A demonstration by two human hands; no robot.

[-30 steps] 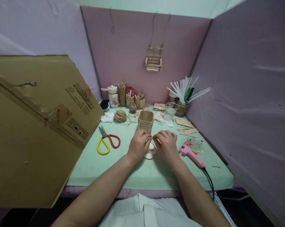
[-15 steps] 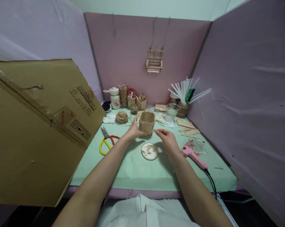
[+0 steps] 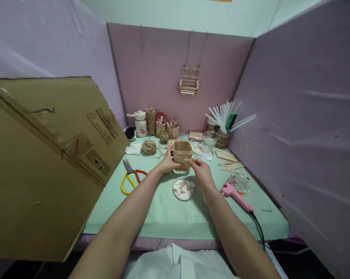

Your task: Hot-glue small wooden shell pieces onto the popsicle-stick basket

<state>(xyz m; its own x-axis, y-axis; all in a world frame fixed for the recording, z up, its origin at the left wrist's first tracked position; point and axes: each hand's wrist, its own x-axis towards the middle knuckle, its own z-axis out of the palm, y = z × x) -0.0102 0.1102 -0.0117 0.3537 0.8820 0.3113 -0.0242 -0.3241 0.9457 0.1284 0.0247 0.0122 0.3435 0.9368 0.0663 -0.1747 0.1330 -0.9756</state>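
My left hand [image 3: 168, 162] grips the left side of a wooden-stick cup [image 3: 181, 152], with twine braided around its rim. The cup's open top tilts slightly toward me. At the cup's front right, my right hand [image 3: 202, 170] pinches a small wood chip [image 3: 186, 159] between thumb and fingertips. The chip is close to the cup wall; I cannot tell whether it touches. Just below both hands lies a round white dish [image 3: 183, 198] holding several wood chips.
Red-and-yellow scissors [image 3: 129, 179] lie left, beside a large cardboard sheet [image 3: 47, 170]. A pink glue gun [image 3: 238, 197] with a black cord and flat wooden sticks [image 3: 225, 156] are right. Behind stand a twine ball [image 3: 149, 147], a plastic cup [image 3: 211, 139] and a pot of white sticks [image 3: 223, 138].
My right hand has brought the wood chip left, from beside the cup to in front of its wall. The cup has tipped a little toward me. The camera view has shifted slightly.
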